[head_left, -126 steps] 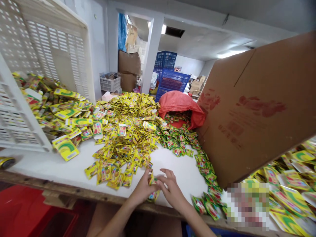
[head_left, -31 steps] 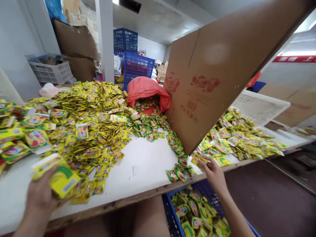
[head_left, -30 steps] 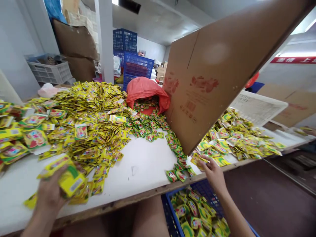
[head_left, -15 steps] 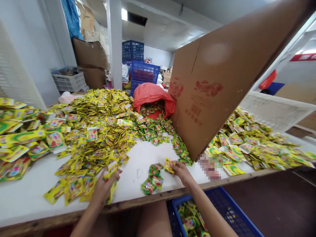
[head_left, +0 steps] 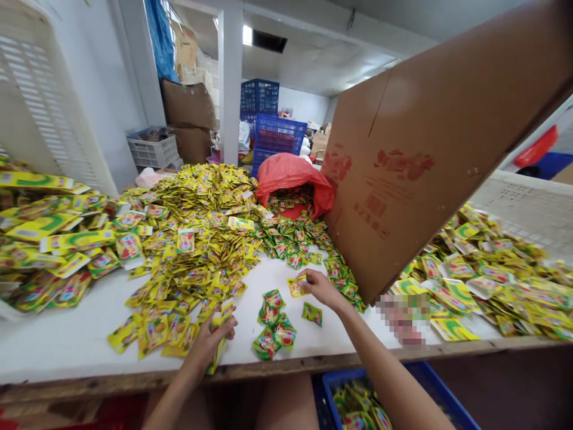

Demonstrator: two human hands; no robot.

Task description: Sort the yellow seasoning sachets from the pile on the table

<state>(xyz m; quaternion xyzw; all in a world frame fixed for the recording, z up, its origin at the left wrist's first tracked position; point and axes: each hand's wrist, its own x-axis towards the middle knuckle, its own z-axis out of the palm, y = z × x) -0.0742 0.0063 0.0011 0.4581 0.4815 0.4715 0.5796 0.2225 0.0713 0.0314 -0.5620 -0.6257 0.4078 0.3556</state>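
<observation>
My left hand (head_left: 213,339) is closed around a yellow-and-green pouch (head_left: 218,352) standing near the table's front edge, its lower end sticking out below my fingers. In my right hand (head_left: 319,286), a small yellow packet (head_left: 296,286) is pinched between thumb and fingertips, just above the white tabletop. Between my hands lies a cluster of small green packets (head_left: 274,325) with red fruit prints. One more green packet (head_left: 312,313) lies alone below my right hand. Beside my left hand spreads a heap of small yellow packets (head_left: 197,257).
A red sack (head_left: 290,173) spills green packets at the back. A large cardboard box (head_left: 403,149) leans at right, with yellow-green pouches (head_left: 465,280) beyond it. More pouches (head_left: 80,239) pile at far left. A blue crate (head_left: 331,382) with packets stands below the table edge.
The view has swung left. My right hand has moved away from me with the yellow packet, and a lone green packet now shows below it. My left hand keeps its pouch.
</observation>
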